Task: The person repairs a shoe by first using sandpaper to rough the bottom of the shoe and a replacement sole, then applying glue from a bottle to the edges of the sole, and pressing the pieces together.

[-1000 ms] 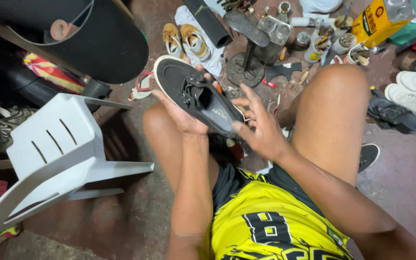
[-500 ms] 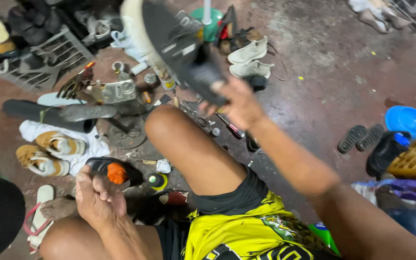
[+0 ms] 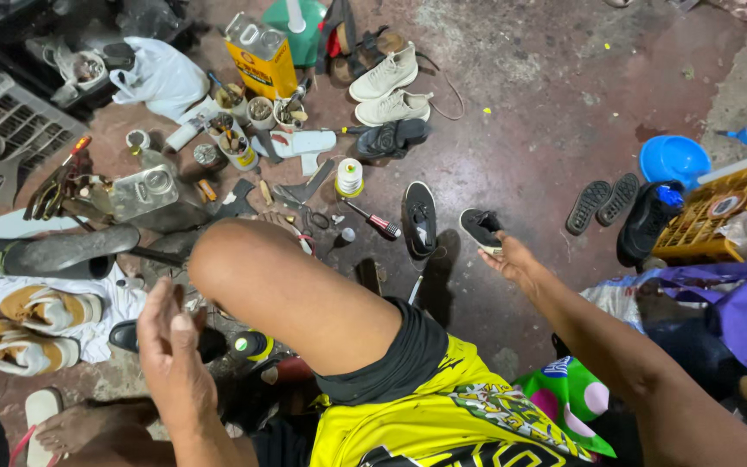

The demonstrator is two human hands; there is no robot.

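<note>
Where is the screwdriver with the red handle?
In the head view, the screwdriver lies on the floor at centre, between the spool of thread and a black shoe.

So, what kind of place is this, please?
Probably an informal shoe-repair spot on a concrete floor. Shoes lie everywhere, such as the white sneakers; tools like a screwdriver and thread spool sit among them; the right hand holds a black shoe.
</note>
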